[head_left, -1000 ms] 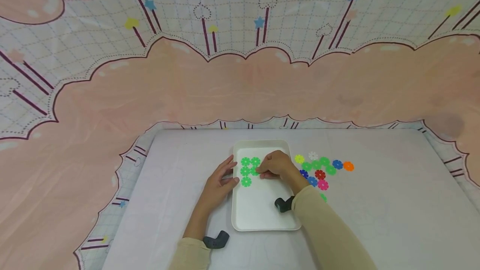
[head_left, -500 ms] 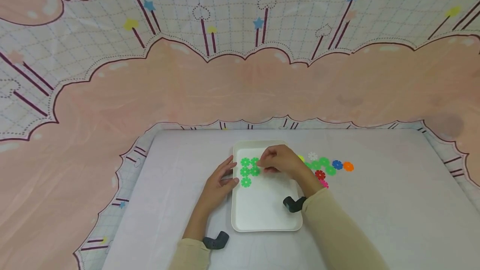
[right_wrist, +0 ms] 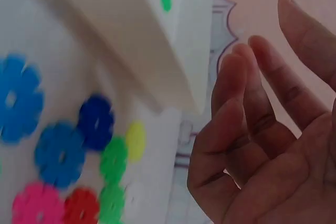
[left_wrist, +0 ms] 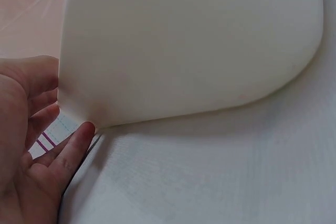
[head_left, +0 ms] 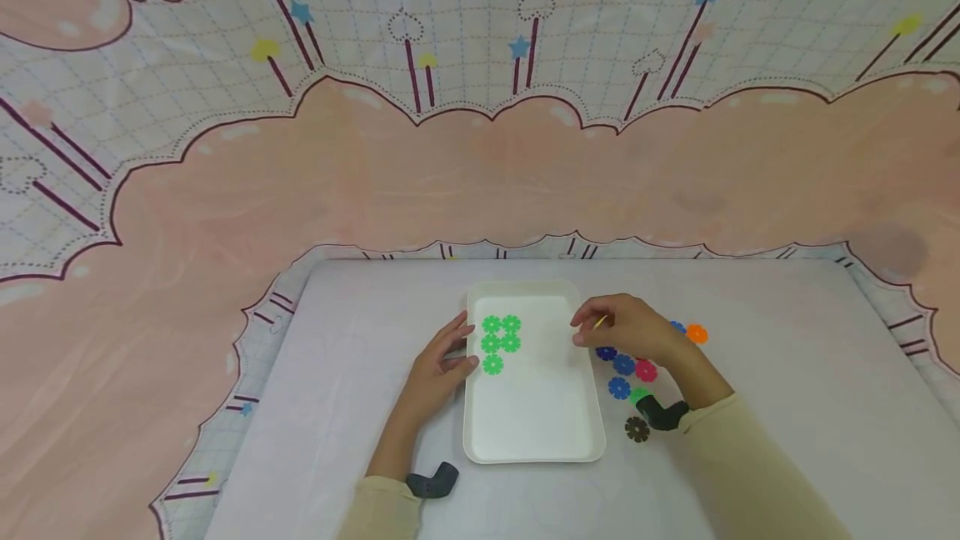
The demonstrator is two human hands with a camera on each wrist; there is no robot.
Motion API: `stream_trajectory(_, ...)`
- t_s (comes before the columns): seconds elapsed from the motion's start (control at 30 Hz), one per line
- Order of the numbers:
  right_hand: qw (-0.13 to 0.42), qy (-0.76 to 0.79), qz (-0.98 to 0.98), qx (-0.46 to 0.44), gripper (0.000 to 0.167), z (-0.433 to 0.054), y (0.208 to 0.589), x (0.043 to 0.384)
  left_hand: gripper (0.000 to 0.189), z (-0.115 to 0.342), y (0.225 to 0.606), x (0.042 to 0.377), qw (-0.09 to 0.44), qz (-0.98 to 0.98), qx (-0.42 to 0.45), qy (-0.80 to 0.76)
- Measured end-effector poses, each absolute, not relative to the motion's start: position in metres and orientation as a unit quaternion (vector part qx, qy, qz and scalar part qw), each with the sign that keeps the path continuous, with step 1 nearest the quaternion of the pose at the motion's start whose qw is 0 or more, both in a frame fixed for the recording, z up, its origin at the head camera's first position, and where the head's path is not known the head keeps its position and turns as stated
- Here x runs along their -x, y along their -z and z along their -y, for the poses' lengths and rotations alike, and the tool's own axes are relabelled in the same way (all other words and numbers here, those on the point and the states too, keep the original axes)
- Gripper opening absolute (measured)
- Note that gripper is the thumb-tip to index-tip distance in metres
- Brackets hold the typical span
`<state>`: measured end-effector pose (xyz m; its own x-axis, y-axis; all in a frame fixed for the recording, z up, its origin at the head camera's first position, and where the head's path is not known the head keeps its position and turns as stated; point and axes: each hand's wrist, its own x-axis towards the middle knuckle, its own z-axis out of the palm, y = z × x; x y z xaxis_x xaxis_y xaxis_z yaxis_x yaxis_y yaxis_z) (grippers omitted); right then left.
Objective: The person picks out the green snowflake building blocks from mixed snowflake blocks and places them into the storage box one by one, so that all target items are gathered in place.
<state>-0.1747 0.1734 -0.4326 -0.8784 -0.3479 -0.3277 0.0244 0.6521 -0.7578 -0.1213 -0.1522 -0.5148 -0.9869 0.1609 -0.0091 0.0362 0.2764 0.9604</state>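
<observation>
Several green notched plastic discs (head_left: 491, 343) lie flat at the left of a white rectangular tray (head_left: 535, 427). My left hand (head_left: 441, 363) rests against the tray's left rim, its thumb and fingertips spread along the edge. The left wrist view shows that thumb tip right at the tray wall (left_wrist: 184, 45). At the tray's right rim is my right hand (head_left: 632, 330), fingers loosely bent and thumb apart, with no disc between them in the right wrist view. Beneath it, a yellow disc (right_wrist: 136, 141) lies on the table near the tray wall, mostly hidden in the head view.
Right of the tray lie loose discs: blue ones (head_left: 623, 365), a pink one (head_left: 646, 370), a brown one (head_left: 637, 429), an orange one (head_left: 697, 333) and a red one (right_wrist: 82, 206). A patterned cloth (head_left: 480, 165) hangs behind the white table (head_left: 810, 373).
My right hand has moved right, from the green discs to the tray's right rim over the loose discs. The left hand, tray and green discs in it stay where they were.
</observation>
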Motion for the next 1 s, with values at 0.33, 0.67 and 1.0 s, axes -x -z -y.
stream_trajectory(0.33,0.264,0.383,-0.879,0.108,0.027,-0.223,0.447,0.16,0.05,0.158,0.531,0.126,0.043,-0.794,-0.076,-0.602)
stream_trajectory(0.67,0.259,0.332,-0.893,0.16,0.026,-0.255,0.47,0.148,0.052,0.159,0.53,0.126,0.053,-0.792,-0.089,-0.602)
stream_trajectory(1.0,0.277,0.33,-0.886,0.173,0.028,-0.264,0.479,0.142,0.053,0.16,0.532,0.127,0.052,-0.792,-0.088,-0.602)
